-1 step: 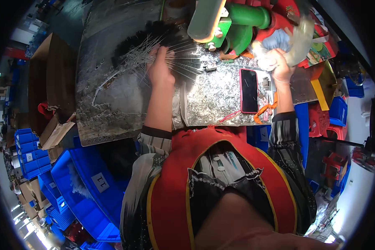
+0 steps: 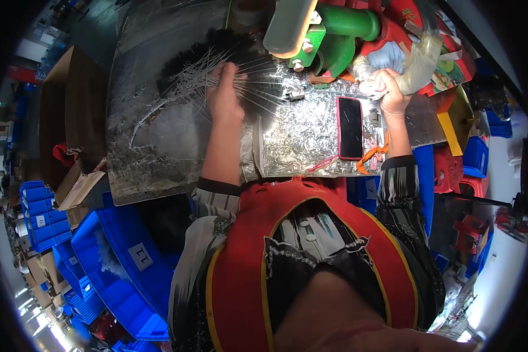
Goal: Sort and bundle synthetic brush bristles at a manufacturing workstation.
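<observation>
My left hand is closed around a bunch of thin wire-stemmed brushes, whose pale wire ends fan out to both sides. Their black bristles lie beyond the hand, on the metal-topped bench. With my right hand I grip the whitish, wrapped end of a curved lever handle, which has yellowish clear wrapping. Between the hands, by the wire tips, is a small metal fixture under bright light. A green machine stands beyond it.
A phone with a red edge lies on the foil-covered bench part, beside an orange cloth strip. Blue bins stand at lower left, by a cardboard box. A yellow box is at the right.
The lever handle, blurred before, now shows sharply. My right hand has shifted slightly down with it. My left hand and the brushes stay nearly in place.
</observation>
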The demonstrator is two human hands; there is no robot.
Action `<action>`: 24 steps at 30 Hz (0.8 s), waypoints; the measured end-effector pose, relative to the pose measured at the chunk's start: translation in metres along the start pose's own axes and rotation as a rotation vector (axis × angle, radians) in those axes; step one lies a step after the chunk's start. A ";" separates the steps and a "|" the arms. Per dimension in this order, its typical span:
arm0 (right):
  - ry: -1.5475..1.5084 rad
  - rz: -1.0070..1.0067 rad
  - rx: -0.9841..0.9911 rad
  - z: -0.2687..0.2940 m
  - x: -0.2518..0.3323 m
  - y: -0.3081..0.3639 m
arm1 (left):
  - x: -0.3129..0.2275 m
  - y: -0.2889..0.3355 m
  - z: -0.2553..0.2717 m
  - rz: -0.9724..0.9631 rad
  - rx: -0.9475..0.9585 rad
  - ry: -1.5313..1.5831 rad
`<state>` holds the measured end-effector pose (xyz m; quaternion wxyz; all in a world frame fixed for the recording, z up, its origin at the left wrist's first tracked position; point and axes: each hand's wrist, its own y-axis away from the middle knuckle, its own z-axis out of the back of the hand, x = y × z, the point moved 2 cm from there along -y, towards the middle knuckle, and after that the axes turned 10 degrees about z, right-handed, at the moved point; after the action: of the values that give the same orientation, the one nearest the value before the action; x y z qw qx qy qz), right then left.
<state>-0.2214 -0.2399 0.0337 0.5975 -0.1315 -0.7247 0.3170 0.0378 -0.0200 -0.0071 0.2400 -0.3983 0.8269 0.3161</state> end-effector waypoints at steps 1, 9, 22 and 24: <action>0.007 -0.028 0.033 -0.001 0.000 0.001 | -0.005 0.003 0.001 0.100 0.075 -0.088; -0.063 -0.386 0.179 -0.011 0.057 -0.029 | -0.007 0.005 0.013 0.144 0.173 -0.159; -0.065 -0.480 0.187 -0.004 0.059 -0.035 | 0.003 0.002 0.007 0.108 0.112 -0.130; -0.022 -0.485 0.192 -0.007 0.070 -0.042 | 0.004 0.000 0.008 0.103 0.099 -0.131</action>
<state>-0.2247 -0.2306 0.1147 0.6580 0.1068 -0.7079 0.2334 0.0365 -0.0167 -0.0152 0.2965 -0.3215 0.8433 0.3124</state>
